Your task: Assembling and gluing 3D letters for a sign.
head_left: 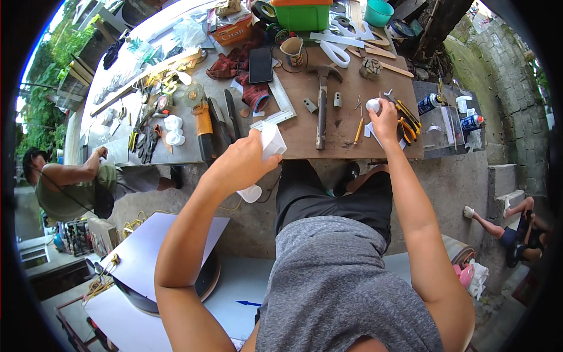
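My left hand (248, 156) grips a white angular plastic piece (272, 139) at the table's front edge; a white cylindrical end (251, 193) shows below the hand, and I cannot tell whether it joins that piece. My right hand (384, 121) holds a small white rounded piece (373, 105) at its fingertips over the right of the table (346, 148). Beside it lie a pencil (358, 132) and yellow-and-black pliers (409, 132). Between my hands lie a hammer (321, 117) and small metal fittings (337, 100). Left of them is a metal square (281, 98).
A yellow grinder (203, 123), red gloves (254, 96), a black phone (261, 64), a green bin (301, 16) and spray cans (426, 104) crowd the worktable. Another person (67, 185) works at the left; a seated person (516, 229) is at the right. A white sheet (138, 252) lies behind me.
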Available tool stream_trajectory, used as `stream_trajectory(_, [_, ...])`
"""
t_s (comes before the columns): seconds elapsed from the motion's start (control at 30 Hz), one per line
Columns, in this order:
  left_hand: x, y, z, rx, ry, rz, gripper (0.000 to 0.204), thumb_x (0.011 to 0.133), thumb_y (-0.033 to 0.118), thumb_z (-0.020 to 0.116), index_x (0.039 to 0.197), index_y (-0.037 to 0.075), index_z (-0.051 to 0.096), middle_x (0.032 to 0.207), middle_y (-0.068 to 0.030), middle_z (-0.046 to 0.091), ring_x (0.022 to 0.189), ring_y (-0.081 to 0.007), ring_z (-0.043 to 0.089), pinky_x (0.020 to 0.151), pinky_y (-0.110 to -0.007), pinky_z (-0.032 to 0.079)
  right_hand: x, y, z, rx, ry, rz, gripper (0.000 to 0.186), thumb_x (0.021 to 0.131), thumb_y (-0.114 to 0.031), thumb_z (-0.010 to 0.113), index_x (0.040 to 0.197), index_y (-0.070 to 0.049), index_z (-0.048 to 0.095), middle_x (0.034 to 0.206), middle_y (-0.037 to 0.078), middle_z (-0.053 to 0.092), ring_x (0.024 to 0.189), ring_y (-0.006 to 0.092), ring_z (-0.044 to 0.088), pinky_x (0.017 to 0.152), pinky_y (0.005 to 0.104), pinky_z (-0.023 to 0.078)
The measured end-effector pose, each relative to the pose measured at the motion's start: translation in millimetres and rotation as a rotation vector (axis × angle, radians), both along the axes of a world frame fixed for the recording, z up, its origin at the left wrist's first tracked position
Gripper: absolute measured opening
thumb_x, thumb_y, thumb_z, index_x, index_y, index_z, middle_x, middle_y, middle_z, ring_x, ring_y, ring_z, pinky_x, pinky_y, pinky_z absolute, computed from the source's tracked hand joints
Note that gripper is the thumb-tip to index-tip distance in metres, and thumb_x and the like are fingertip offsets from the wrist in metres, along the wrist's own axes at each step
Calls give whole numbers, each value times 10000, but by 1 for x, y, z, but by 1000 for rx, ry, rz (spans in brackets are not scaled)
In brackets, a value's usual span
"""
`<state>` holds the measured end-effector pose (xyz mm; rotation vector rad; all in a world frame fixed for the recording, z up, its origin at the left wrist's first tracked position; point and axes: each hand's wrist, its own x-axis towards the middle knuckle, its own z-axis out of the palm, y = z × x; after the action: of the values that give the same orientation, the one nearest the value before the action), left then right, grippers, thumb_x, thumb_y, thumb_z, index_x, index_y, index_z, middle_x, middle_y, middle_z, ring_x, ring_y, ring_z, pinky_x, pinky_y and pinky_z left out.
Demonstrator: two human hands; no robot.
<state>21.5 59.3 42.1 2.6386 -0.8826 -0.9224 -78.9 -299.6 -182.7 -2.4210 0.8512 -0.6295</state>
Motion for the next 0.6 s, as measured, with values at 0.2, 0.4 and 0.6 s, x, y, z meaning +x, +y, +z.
stream_trajectory(0.2, [14,-5,16,47,16,-5,549,929,426,617,1075,-83,473,1044,-340,641,1004,-446,644,864,-472,497,6,1,9,-38,-11,82,327,815,-146,737,1112,-46,643,1076,167,636,1003,373,572,908,453,459])
stream_trajectory(0.4, [23,-11,27,41,-49,-55,553,918,426,620,1100,-77,484,1027,-321,652,977,-440,650,845,-481,498,-7,27,101,1,-233,361,343,896,-80,647,1235,-57,596,1048,175,624,1005,369,587,878,435,467])
stream_trajectory(0.6, [34,-23,46,96,-215,-124,598,908,414,597,1101,-138,477,1004,-348,646,988,-442,653,863,-481,498,-64,72,232,-43,-141,587,405,849,-12,683,1240,-57,588,993,146,616,916,336,612,786,404,506])
